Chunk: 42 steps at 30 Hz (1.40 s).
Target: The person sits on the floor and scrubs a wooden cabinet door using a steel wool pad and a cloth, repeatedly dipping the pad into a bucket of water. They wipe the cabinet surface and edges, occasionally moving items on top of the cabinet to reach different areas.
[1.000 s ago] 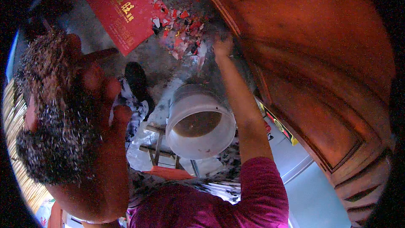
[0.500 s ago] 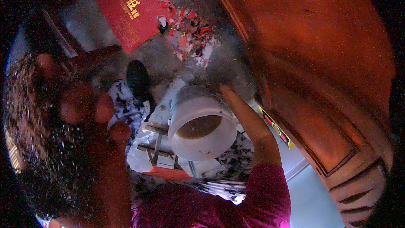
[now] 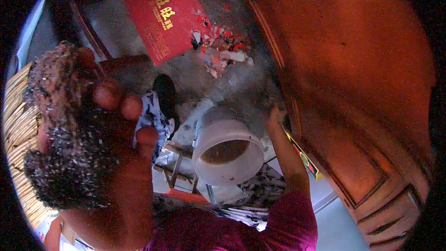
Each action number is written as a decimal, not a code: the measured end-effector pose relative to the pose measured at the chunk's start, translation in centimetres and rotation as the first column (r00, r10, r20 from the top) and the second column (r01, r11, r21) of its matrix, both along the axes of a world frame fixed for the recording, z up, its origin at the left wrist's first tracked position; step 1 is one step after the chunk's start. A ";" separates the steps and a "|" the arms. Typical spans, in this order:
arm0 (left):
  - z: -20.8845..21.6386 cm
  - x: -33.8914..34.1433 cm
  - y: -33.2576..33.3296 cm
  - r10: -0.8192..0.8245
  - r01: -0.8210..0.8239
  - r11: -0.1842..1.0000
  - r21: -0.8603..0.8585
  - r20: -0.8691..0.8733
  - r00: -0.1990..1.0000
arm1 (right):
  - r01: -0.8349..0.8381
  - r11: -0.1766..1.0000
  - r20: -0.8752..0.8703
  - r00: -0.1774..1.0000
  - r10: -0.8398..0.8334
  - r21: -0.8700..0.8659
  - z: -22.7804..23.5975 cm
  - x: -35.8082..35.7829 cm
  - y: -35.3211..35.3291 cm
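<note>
Large and close on the left, my left hand (image 3: 127, 167) has its fingers curled round a rough, dark brown scouring pad (image 3: 69, 153) with glinting wiry strands. A white bucket (image 3: 227, 172) with murky brown water (image 3: 225, 152) stands below, tilted toward me in the view. Beyond its right side reaches my right hand (image 3: 276, 115), low beside the edge of an orange-brown wooden panelled piece (image 3: 339, 56). Dim light and blur hide its fingers, so whether it holds or touches anything is unclear.
A red printed sheet (image 3: 162, 16) lies on the grey floor, with a heap of red and white scraps (image 3: 225, 49) beside it. A small wooden stool (image 3: 176, 165) stands left of the bucket. Bundled straw (image 3: 21, 125) shows at the far left. My dark shoe (image 3: 165, 95) is ahead.
My right hand has moved right, away from the bucket's far rim toward the wooden panel. My left hand keeps the scouring pad. The whole view has shifted slightly.
</note>
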<state>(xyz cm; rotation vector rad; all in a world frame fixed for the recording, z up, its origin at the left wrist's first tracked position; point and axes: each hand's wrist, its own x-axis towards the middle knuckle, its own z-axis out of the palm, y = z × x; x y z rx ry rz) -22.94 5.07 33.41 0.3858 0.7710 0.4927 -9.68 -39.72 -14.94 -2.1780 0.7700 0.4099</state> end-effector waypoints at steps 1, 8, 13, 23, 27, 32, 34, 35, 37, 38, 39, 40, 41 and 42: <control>1.4 1.3 0.2 0.045 -0.050 0.998 -0.035 -0.140 0.989 | -0.022 0.999 -0.016 1.000 0.021 -0.042 -0.3 0.3 0.8; -0.8 0.2 1.1 -0.004 0.004 1.000 0.006 -0.065 0.998 | -0.282 0.887 0.035 0.948 0.316 -0.365 -2.9 6.2 12.0; 0.0 0.5 1.4 0.009 -0.007 1.000 0.020 -0.097 0.995 | -0.501 0.753 0.020 0.827 0.562 -0.426 -4.2 6.7 24.5; 0.3 0.3 1.6 -0.024 0.003 0.993 -0.116 -0.184 0.983 | -0.641 0.624 0.007 0.695 0.719 -0.447 -0.9 12.2 27.4; 0.2 0.8 -1.7 -0.073 0.011 0.982 -0.191 -0.324 0.943 | -0.482 0.427 0.273 0.357 0.893 -0.765 8.5 6.1 34.2; 0.3 2.1 -4.9 -0.162 0.043 0.936 -0.349 -0.320 0.934 | -0.789 -0.010 0.296 -0.243 0.924 -0.614 6.5 -1.9 42.4; -0.3 1.8 -6.1 -0.161 0.097 0.961 -0.259 -0.236 0.958 | -0.812 -0.091 0.298 -0.312 0.902 -0.576 6.0 -5.7 45.1; -0.7 1.3 -6.5 -0.230 0.155 0.941 -0.300 -0.232 0.945 | -0.829 -0.146 0.268 -0.333 0.904 -0.540 7.2 -7.3 45.6; -1.3 0.9 -6.7 -0.262 0.191 0.931 -0.311 -0.206 0.943 | -0.844 -0.243 0.166 -0.358 0.919 -0.479 9.3 -10.3 46.7; -1.5 0.8 -6.9 -0.252 0.167 0.931 -0.325 -0.243 0.937 | -0.845 -0.275 0.089 -0.352 0.932 -0.458 10.1 -11.6 47.0; -1.4 0.6 -7.2 -0.246 0.148 0.931 -0.334 -0.273 0.930 | -0.844 -0.302 0.011 -0.342 0.940 -0.444 10.6 -12.2 47.5; -1.1 0.3 -7.1 -0.275 0.185 0.927 -0.326 -0.254 0.927 | -0.830 -0.282 -0.004 -0.320 0.948 -0.480 9.1 -12.2 47.4; -0.7 0.1 -6.9 -0.301 0.221 0.923 -0.315 -0.236 0.924 | -0.816 -0.263 -0.020 -0.295 0.955 -0.515 7.1 -12.2 47.3; -0.6 0.2 -6.5 -0.309 0.230 0.922 -0.311 -0.239 0.920 | -0.798 -0.260 -0.033 -0.289 0.957 -0.543 7.2 -12.6 47.4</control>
